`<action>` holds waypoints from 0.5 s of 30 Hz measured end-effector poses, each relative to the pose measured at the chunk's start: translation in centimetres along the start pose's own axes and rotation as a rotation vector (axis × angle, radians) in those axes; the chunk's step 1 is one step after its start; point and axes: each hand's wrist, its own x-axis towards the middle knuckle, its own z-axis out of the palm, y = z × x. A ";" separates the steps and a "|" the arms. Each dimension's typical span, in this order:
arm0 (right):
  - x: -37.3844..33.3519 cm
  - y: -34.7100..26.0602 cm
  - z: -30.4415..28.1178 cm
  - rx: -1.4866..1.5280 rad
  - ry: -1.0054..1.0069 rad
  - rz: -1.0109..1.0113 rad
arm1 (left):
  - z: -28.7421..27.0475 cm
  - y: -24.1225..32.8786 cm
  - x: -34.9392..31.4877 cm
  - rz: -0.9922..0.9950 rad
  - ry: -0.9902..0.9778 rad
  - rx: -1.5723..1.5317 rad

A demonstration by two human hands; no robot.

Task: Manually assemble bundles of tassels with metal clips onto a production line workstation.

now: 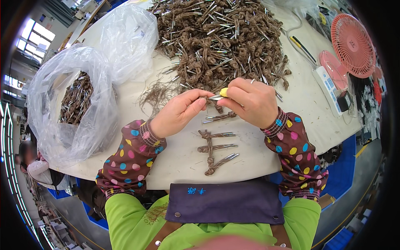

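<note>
My left hand [177, 111] pinches a brown knotted cord [211, 103] between thumb and fingertips, with most of the cord covered by my fingers. In my right hand [255, 102] are yellow-handled snips [217, 97], gripped in curled fingers, their pointed metal blade touching or very near the cord. Just below lies another brown cord piece [221, 117] with metal tips. Closer to me, several more knotted cords [210, 149] rest in a small group, their silver ends pointing right. Beyond both hands rises a large pile of brown metal-tipped cords [221, 46].
Loose brown fibres [156, 96] lie left of the pile. A clear plastic bag [43, 112] holding more cords stands at the left, another clear bag [127, 39] behind it. On the right are a pink fan [353, 45], a white power strip [326, 88] and a black-and-yellow tool [303, 49].
</note>
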 end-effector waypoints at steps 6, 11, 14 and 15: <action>0.0 -0.1 -0.1 -0.013 -0.018 -0.011 | 0.0 0.4 0.0 -0.026 -0.030 -0.021; 0.1 0.1 -0.1 0.047 -0.011 -0.029 | 0.0 0.4 0.0 -0.014 -0.030 -0.048; 0.1 0.3 -0.1 0.099 0.010 -0.006 | -0.1 0.5 0.0 -0.007 -0.035 -0.029; 0.0 0.3 -0.1 0.110 0.025 0.013 | -0.1 0.5 0.0 -0.008 -0.035 -0.024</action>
